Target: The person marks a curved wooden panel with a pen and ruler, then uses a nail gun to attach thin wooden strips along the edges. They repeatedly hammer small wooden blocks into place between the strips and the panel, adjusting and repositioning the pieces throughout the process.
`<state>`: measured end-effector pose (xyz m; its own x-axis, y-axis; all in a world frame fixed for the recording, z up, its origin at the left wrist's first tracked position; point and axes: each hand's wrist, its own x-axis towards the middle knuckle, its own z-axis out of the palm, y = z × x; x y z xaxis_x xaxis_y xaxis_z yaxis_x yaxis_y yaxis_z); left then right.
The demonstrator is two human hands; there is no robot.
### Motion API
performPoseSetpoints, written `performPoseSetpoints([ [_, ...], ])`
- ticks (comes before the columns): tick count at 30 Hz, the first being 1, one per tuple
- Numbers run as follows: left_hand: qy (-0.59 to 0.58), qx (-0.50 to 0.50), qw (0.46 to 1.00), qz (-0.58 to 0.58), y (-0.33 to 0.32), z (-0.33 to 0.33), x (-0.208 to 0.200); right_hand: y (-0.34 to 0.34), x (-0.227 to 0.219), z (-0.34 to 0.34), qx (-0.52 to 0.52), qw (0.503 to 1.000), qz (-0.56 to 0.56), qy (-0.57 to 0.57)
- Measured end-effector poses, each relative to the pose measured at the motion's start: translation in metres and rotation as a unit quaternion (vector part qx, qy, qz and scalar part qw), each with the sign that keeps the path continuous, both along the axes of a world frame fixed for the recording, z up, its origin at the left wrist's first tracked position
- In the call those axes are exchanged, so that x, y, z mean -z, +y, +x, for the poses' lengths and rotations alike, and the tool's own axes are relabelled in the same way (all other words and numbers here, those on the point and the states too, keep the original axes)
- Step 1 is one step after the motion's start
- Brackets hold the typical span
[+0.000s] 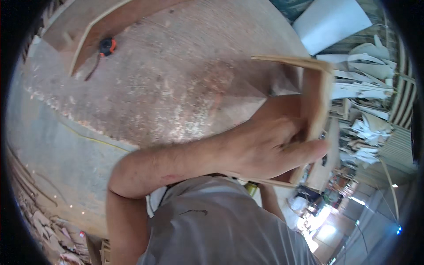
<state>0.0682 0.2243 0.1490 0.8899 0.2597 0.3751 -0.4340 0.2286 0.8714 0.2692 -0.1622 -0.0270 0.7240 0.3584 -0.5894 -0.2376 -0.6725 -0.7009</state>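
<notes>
A wood box (pixel 312 88) is held by the left hand (pixel 269 152), up off the counter (pixel 168 79) and close in front of the grey shirt (pixel 221 221). One wall of the box is grasped, with the thumb laid over its edge and the other fingers mostly hidden by the box. The left arm (pixel 176 161) is bent at the elbow and stretched across to the right. A bit of the right arm (pixel 270 204) is seen below the box, but the right hand is hidden, so it cannot be told if it is clenched or holding something. Part of the box is blurred. The brown counter is sprinkled with pale dust and bits. On its far left side, a black and orange tape (pixel 105 46) is set just beside a bent wood frame (pixel 95 26). Past the counter, a thin yellow line (pixel 95 139) is seen on the grey floor (pixel 57 154). Wood scraps (pixel 48 234) are heaped at the lower left. At the right, a white sheet (pixel 333 24) and many white scraps (pixel 371 128) are piled.
</notes>
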Motion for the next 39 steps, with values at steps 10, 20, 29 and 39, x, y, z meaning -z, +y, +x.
performPoseSetpoints([
  [10, 0.063, -0.036, 0.99, 0.121, 0.002, 0.065, -0.023, 0.01, -0.01, -0.01, 0.02, 0.998, -0.05, -0.045],
  [20, 0.061, -0.08, 0.991, 0.089, 0.009, 0.072, -0.011, 0.019, -0.003, -0.02, 0.029, 0.999, -0.007, -0.024],
  [29, 0.218, -0.159, 0.952, -0.148, 0.029, -0.006, 0.06, 0.051, -0.027, -0.025, 0.089, 0.993, -0.003, 0.082],
  [39, 0.245, -0.21, 0.818, -0.476, 0.034, -0.058, 0.209, 0.057, -0.028, -0.032, 0.078, 0.991, 0.021, 0.111],
])
